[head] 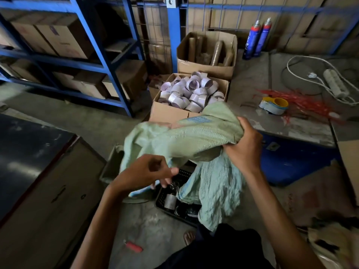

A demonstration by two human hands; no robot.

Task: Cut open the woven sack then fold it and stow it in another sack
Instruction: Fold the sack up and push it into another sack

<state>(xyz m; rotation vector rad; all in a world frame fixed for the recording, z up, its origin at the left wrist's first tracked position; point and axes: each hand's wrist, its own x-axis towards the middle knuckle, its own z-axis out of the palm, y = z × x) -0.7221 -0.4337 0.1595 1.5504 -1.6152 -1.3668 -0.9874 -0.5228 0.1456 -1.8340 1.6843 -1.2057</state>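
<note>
A pale green woven sack (186,138) hangs crumpled in mid-air in front of me, its lower part draping down over a black basket. My right hand (243,144) is closed on a bunched fold at the sack's right side. My left hand (149,171) is at the sack's lower left edge with its fingers curled; it is blurred and I cannot tell whether it grips the fabric. A red-handled cutter (133,246) lies on the concrete floor near my left forearm. No second sack is clearly seen.
A black plastic basket (165,197) with small items sits under the sack. An open carton of tape cores (189,94) stands beyond, blue shelving (108,61) at left, a large carton (48,191) at lower left, a blue bench with cable, tape and red string at right.
</note>
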